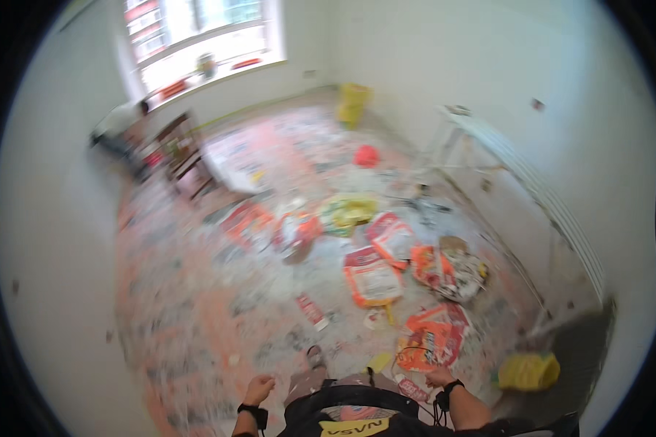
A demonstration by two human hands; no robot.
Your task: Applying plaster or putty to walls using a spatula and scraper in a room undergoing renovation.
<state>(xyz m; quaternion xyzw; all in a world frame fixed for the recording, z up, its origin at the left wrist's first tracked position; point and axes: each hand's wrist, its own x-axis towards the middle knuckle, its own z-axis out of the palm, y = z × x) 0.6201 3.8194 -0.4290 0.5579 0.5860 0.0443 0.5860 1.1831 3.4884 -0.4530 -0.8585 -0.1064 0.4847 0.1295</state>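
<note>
The left hand (260, 389) is hanging in front of the body at the lower edge, its fingers curling loosely; whether they are closing on anything, I cannot tell. The right hand (440, 376) is curling too, just below an orange bag (441, 331) on the floor — blur is hiding whether it is gripping something or touching the bag. Dark straps (254, 416) are circling both wrists.

The orange bag is lying to the front right of the body. Beyond it, more bags (374, 277) are lying in a loose row across the stained floor (197, 306), and a red packet (312, 312) is resting nearer the feet. A white bench (536, 182) is standing along the right wall. Farther off, a co-worker (120, 124) is staying low by the left wall — near a chair (184, 153) and the window (197, 33).
</note>
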